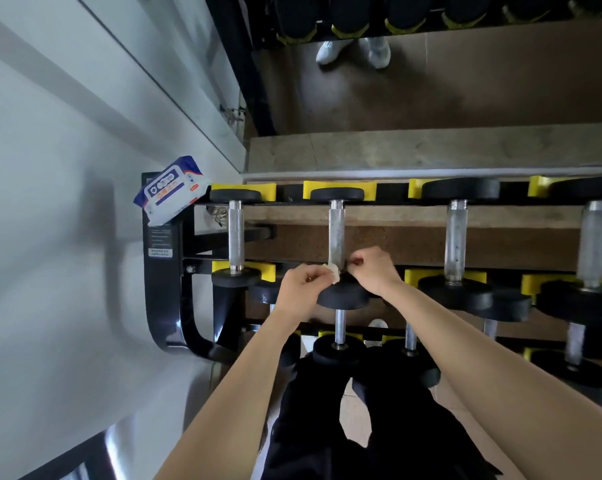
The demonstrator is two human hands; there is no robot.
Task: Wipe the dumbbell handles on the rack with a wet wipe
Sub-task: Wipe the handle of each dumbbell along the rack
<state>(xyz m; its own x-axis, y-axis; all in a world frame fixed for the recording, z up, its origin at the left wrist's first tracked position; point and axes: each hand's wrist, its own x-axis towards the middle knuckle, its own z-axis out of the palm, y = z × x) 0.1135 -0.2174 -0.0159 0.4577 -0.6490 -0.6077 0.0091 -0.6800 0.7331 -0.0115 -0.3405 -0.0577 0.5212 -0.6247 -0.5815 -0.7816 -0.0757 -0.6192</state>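
Dumbbell handle [337, 230]: my left hand [301, 289] is pinching the wet wipe [333, 270] at its six-o'clock end, my right hand [374, 271] pinching the handle too.

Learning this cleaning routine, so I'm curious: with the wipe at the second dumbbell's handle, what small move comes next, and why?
Probably slide the wet wipe along the handle toward the far head. The left hand pinches it and the right hand, fingers curled, meets it at the handle's near end, so the knurled length beyond lies uncovered.
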